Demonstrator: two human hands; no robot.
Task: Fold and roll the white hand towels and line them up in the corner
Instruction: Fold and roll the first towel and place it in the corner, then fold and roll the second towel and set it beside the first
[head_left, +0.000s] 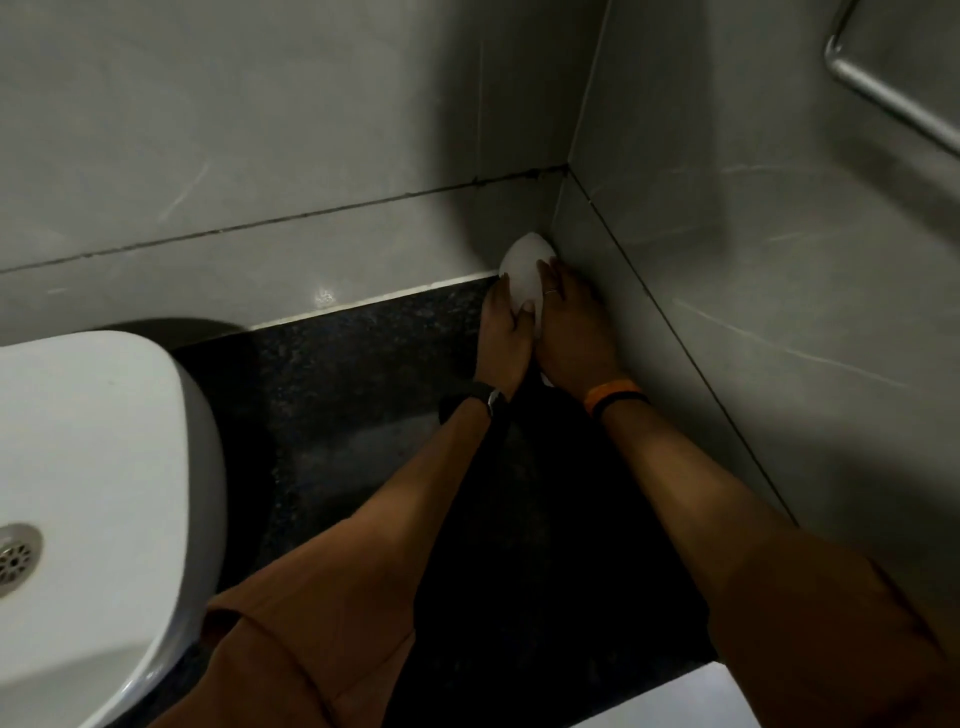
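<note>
Found rolled white towel (522, 270) clasped between left hand (501, 335) and right hand (571, 332), both curled round it; judged soft, light, best gripped at both flanks against unrolling.

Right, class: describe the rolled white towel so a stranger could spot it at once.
From the white basin on the left, follow the dark speckled counter right to where the two grey tiled walls meet. The rolled towel sits in that corner, held between the left hand and right hand. It is the only small white bundle on the counter.
</note>
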